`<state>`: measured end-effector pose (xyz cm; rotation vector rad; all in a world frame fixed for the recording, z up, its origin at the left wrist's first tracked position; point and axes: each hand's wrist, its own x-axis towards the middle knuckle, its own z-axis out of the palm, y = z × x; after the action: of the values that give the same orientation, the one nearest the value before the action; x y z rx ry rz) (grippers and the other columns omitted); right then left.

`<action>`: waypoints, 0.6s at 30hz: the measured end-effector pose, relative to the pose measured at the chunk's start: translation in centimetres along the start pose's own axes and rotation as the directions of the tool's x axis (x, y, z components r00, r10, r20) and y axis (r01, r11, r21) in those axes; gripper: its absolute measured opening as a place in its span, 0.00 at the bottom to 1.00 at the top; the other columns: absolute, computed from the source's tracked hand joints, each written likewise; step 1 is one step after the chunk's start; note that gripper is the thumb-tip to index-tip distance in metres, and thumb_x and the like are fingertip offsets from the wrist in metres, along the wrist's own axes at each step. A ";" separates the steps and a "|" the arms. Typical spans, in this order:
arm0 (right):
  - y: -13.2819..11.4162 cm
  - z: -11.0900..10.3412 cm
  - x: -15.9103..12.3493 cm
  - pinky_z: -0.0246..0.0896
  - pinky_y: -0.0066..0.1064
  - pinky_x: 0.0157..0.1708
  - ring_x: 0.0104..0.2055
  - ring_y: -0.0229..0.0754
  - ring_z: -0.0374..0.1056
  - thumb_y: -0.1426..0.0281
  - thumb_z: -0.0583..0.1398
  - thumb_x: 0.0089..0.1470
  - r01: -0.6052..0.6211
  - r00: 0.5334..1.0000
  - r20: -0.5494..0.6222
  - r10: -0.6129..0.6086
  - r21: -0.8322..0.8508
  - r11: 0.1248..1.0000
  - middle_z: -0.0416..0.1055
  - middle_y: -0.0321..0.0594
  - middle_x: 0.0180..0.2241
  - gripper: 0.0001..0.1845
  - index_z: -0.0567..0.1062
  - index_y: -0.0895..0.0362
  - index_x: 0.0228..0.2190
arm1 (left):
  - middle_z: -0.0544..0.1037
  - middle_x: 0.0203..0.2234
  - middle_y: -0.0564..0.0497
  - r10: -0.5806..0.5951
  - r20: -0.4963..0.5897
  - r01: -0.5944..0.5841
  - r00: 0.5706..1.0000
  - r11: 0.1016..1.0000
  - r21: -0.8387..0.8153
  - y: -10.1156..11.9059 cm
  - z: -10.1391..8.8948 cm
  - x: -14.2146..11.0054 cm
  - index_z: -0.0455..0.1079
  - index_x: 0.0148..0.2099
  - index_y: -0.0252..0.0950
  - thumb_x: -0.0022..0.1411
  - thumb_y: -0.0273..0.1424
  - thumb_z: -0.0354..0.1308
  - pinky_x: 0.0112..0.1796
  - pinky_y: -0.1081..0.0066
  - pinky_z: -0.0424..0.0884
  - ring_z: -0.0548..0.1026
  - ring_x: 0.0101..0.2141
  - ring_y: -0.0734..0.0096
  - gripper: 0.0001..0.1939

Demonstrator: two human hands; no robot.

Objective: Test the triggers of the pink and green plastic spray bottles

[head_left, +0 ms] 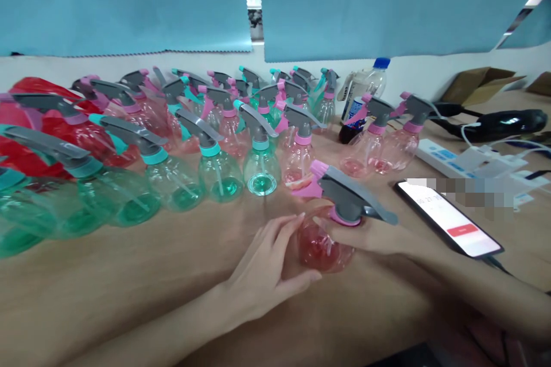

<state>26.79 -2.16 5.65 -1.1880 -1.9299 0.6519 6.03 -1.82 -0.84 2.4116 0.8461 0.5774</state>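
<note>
A pink spray bottle (325, 243) with a grey spray head and pink collar stands in front of me, tilted a little. My right hand (355, 235) reaches round its far side and grips the upper body below the collar; part of the fingers is hidden. My left hand (262, 266) lies along the left side of the bottle, fingers stretched out and thumb apart; its fingertips are at the bottle or very close. Just behind stands another pink spray bottle (297, 160), and beside that a green spray bottle (262, 169).
Several more green and pink spray bottles stand in rows at left and back, near a red plastic bag (47, 89). Two pink spray bottles stand right of centre. A lit phone (447, 218), a power strip (451, 160), a drink bottle (374, 80) and a cardboard box (477, 83) lie right.
</note>
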 end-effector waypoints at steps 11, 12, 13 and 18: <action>0.3 -1.6 0.1 0.56 0.27 0.16 0.18 0.34 0.53 0.70 0.56 0.38 -0.127 0.979 -0.161 0.126 0.001 0.992 0.55 0.29 0.16 0.05 0.61 0.52 0.18 | 0.54 0.62 0.39 0.001 0.059 -0.015 0.998 0.969 0.246 -1.0 -0.3 -0.4 0.50 0.64 0.37 0.64 0.38 0.55 0.55 0.50 0.61 0.58 0.60 0.49 0.31; 0.4 -1.7 0.0 0.54 0.26 0.15 0.18 0.34 0.52 0.69 0.56 0.38 -0.145 0.975 -0.174 0.140 -0.016 0.989 0.55 0.30 0.16 0.07 0.60 0.52 0.17 | 0.54 0.62 0.39 0.007 0.058 -0.023 0.998 0.964 0.265 -1.1 -0.2 -0.4 0.51 0.64 0.37 0.64 0.38 0.55 0.55 0.50 0.61 0.58 0.60 0.49 0.30; 0.5 -1.8 0.0 0.52 0.26 0.15 0.18 0.34 0.52 0.69 0.56 0.38 -0.161 0.972 -0.175 0.154 -0.026 0.987 0.56 0.30 0.16 0.08 0.60 0.52 0.16 | 0.54 0.62 0.38 0.011 0.055 -0.026 0.998 0.959 0.282 -1.1 -0.1 -0.4 0.52 0.64 0.37 0.64 0.38 0.55 0.55 0.50 0.61 0.58 0.60 0.49 0.29; 1.1 -2.2 -0.1 0.53 0.27 0.16 0.19 0.34 0.53 0.67 0.55 0.39 -0.203 0.969 -0.141 0.204 0.023 0.979 0.56 0.31 0.16 0.07 0.61 0.53 0.16 | 0.53 0.63 0.38 0.008 0.034 -0.019 0.999 0.944 0.330 -1.4 0.0 -0.4 0.54 0.63 0.36 0.65 0.37 0.54 0.54 0.49 0.63 0.58 0.59 0.49 0.27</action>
<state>29.19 -1.71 6.08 -1.4019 -1.6994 0.6619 5.18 -1.16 -1.75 2.7218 0.9795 0.4260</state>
